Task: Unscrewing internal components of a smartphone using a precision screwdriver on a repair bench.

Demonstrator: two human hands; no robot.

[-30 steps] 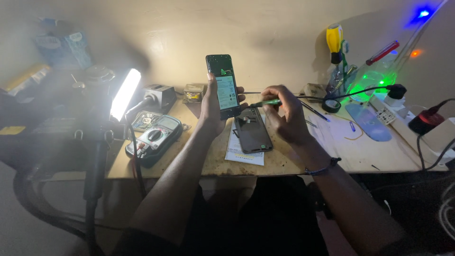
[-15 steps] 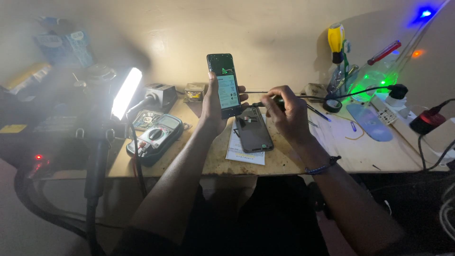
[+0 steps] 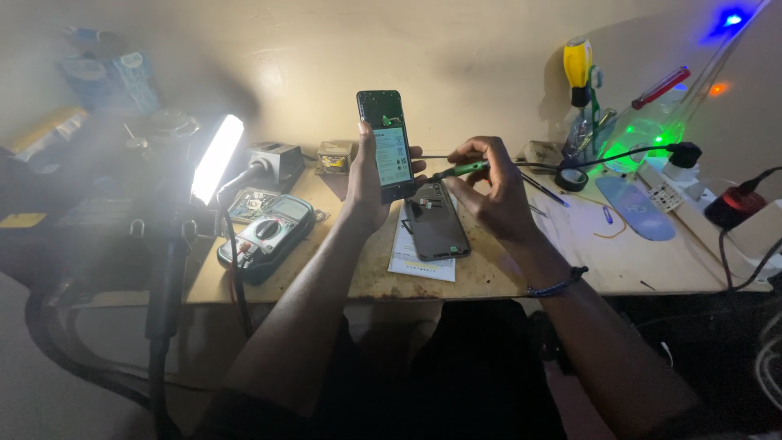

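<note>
Holding the opened phone (image 3: 386, 145) upright above the worktop (image 3: 489, 273), the left hand (image 3: 368, 191) grips it from behind and below: thumb along the left edge, fingers (image 3: 417, 153) wrapped round the right edge, lower end seated against the palm. Phone's exposed inner side faces the camera, green board at the top, pale battery label beneath it.

Right hand (image 3: 495, 191) is closed around the green handle of a soldering iron (image 3: 461, 169), pinched between thumb and forefinger near its front end; tip points left, ending just beside the phone's lower right edge. Contact between tip and phone cannot be told. Dark cord runs from the handle rightward toward the green-lit corner.

Directly below both hands, a dark back cover (image 3: 438, 220) lies flat on a white paper sheet (image 3: 417, 259), apart from the fingers.

Left of the forearm: green multimeter (image 3: 267, 236), resting near the worktop's front edge, beside a bright lamp bar (image 3: 216, 157) on its stand. Right side: roll of black tape (image 3: 572, 178), yellow-handled screwdriver (image 3: 577, 69) standing in a holder, white power strip (image 3: 692, 204) along the far right
</note>
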